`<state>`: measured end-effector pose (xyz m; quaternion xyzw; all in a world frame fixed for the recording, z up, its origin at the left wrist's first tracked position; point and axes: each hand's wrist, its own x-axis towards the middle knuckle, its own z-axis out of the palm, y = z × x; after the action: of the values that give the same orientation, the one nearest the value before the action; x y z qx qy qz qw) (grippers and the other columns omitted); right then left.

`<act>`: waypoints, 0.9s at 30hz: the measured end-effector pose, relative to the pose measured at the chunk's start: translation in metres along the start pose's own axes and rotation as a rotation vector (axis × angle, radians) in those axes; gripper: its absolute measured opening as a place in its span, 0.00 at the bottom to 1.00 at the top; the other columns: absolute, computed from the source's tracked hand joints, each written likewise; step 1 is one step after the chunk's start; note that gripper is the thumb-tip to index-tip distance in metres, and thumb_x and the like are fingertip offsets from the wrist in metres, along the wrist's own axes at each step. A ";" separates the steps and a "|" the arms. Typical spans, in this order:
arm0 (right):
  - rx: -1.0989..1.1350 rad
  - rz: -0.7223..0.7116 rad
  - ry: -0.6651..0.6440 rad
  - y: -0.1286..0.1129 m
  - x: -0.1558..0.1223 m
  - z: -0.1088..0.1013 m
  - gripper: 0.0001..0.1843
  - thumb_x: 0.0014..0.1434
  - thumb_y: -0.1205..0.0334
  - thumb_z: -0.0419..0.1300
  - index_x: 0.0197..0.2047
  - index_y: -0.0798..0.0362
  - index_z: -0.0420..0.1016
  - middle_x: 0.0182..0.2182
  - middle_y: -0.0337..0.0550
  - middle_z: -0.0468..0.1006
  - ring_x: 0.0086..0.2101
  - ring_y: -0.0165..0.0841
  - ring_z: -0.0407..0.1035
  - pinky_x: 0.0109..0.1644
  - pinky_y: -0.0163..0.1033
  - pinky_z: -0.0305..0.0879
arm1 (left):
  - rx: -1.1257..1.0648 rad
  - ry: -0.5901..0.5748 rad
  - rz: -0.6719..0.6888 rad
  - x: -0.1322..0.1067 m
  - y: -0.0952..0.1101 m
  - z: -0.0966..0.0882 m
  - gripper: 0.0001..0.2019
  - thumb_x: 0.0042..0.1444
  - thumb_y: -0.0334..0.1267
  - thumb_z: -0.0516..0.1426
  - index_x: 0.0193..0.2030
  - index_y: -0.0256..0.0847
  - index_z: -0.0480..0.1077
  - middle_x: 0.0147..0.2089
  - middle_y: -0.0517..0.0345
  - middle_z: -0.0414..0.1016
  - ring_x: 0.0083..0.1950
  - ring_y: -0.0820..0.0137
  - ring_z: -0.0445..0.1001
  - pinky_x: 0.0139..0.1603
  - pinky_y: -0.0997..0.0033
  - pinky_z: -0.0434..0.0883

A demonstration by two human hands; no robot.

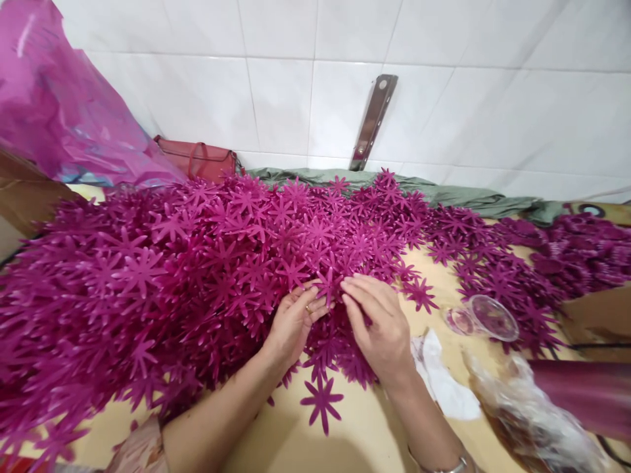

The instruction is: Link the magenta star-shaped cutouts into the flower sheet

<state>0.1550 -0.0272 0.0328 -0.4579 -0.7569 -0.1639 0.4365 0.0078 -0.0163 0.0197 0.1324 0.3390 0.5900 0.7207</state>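
Note:
A big heap of magenta star-shaped flower cutouts [197, 263] covers the yellow table [365, 433]. My left hand [293, 322] and my right hand [377, 322] meet at the heap's near edge, fingertips pinched together on one magenta flower cutout [331, 284] between them. A ring shows on my left hand and a bracelet on my right wrist. One loose cutout [321, 402] lies flat on the table just below my hands.
A clear plastic cup [486, 317] lies on its side to the right, beside white paper [441, 381] and a crinkled clear bag [532, 414]. A pink plastic bag [64, 112] and a red handbag [200, 159] sit at the back left by the white tiled wall.

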 end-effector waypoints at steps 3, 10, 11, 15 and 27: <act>-0.007 0.152 0.029 0.000 0.000 -0.001 0.12 0.59 0.61 0.61 0.45 0.53 0.80 0.48 0.32 0.71 0.54 0.11 0.62 0.65 0.25 0.58 | 0.054 -0.047 -0.002 0.000 -0.002 -0.001 0.23 0.38 0.39 0.77 0.39 0.35 0.76 0.36 0.57 0.77 0.36 0.73 0.77 0.43 0.74 0.76; 0.049 0.233 -0.041 -0.002 -0.003 0.004 0.09 0.61 0.60 0.60 0.39 0.52 0.81 0.42 0.34 0.71 0.49 0.08 0.58 0.60 0.22 0.54 | 0.191 -0.179 0.025 -0.003 -0.005 -0.003 0.18 0.47 0.42 0.73 0.44 0.39 0.80 0.42 0.54 0.79 0.40 0.76 0.77 0.47 0.78 0.76; 0.061 0.241 -0.049 -0.001 -0.003 0.005 0.10 0.62 0.60 0.59 0.38 0.53 0.81 0.42 0.34 0.71 0.48 0.08 0.58 0.59 0.22 0.54 | 0.197 -0.183 0.028 -0.003 -0.005 -0.002 0.18 0.47 0.42 0.73 0.44 0.39 0.80 0.43 0.54 0.79 0.41 0.75 0.77 0.47 0.78 0.76; 0.137 0.311 -0.091 0.000 -0.005 0.006 0.13 0.64 0.58 0.56 0.38 0.56 0.80 0.42 0.37 0.70 0.46 0.07 0.58 0.56 0.21 0.55 | 0.246 -0.187 0.044 -0.004 -0.004 -0.001 0.18 0.47 0.43 0.73 0.43 0.38 0.81 0.45 0.53 0.79 0.41 0.75 0.77 0.47 0.77 0.76; 0.495 0.821 -0.017 0.015 -0.008 0.003 0.32 0.65 0.41 0.50 0.49 0.68 0.69 0.42 0.45 0.70 0.41 0.07 0.63 0.48 0.13 0.61 | 0.096 -0.039 0.029 -0.001 -0.004 -0.001 0.24 0.37 0.42 0.77 0.37 0.35 0.74 0.32 0.60 0.76 0.34 0.76 0.76 0.43 0.74 0.76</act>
<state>0.1679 -0.0215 0.0225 -0.6026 -0.5335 0.2108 0.5548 0.0103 -0.0187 0.0170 0.1832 0.3510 0.5809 0.7112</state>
